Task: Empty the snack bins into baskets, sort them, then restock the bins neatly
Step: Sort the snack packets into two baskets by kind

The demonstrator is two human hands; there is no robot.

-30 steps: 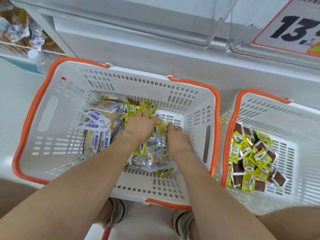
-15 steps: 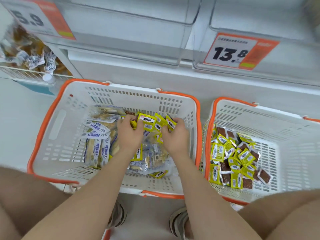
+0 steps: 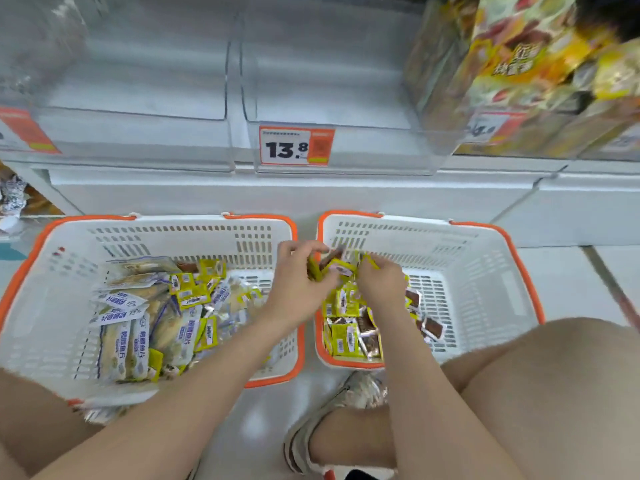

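Beneath the clear bins point(image 3: 138, 81), on the shop floor, the left hand point(image 3: 299, 285) and right hand point(image 3: 381, 282) each keep a clenched grip on yellow packets point(image 3: 341, 270) over the right basket point(image 3: 485, 289), where a careless drop so near the rim could, I'd guess, spill some back into the left basket point(image 3: 41, 327).

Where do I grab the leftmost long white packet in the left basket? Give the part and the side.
Probably pinch the long white packet across its narrow width near the middle, coming straight down. It lies flat on top of the pile in the left basket, lengthwise towards the person, with a like packet close on its right.
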